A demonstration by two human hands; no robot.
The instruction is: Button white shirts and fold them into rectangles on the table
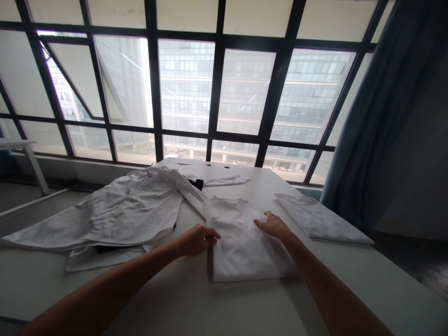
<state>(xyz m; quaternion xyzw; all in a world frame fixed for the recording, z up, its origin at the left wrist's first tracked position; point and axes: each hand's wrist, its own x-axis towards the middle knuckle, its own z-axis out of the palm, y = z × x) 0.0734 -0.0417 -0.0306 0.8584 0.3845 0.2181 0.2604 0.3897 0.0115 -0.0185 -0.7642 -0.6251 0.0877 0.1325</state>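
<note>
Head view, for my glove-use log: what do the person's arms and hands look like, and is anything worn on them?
The left hand and right hand are bare, with no gloves. The left forearm and right forearm show no sleeves, watch, bracelet, cables or markings as far as the view reaches.

Office-like room: white table [245,308], tall gridded window [245,88], office block [185,88] outside.

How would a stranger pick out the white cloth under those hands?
Start at the white table below the big window. Near its front edge, a folded white garment lies between the left hand and right hand. Only it is touched, unlike the rumpled shirt on its left and flat piece on its right.
</note>
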